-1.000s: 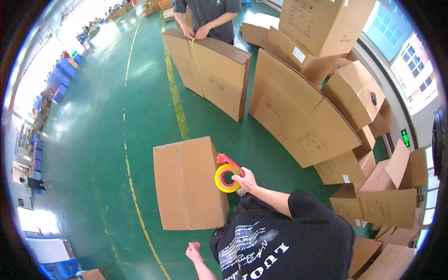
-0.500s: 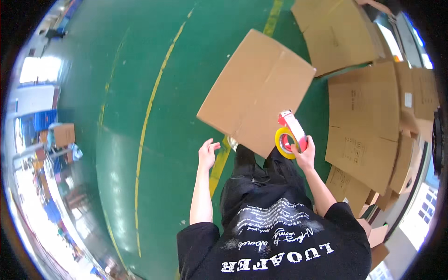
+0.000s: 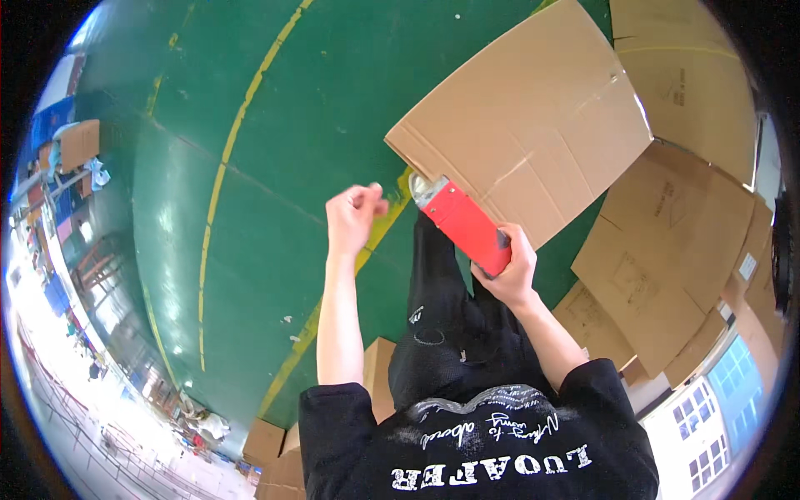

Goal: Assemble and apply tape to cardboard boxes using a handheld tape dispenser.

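The right hand grips the dispenser near the edge of a carton on the floor; the left hand, blurred, hangs apart, curled or spread I can't say; a steady, square hold should serve best.

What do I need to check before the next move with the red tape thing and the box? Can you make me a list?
1. Red tape dispenser gripped: ok, the right hand holds it.
2. Left hand on the carton: not ok, it is apart from it.
3. Left hand empty: cannot tell, its fingers are curled and blurred.
4. Carton's upper face closed: ok, no flap stands up.
5. Tape roll loaded: cannot tell, it is hidden in this view.
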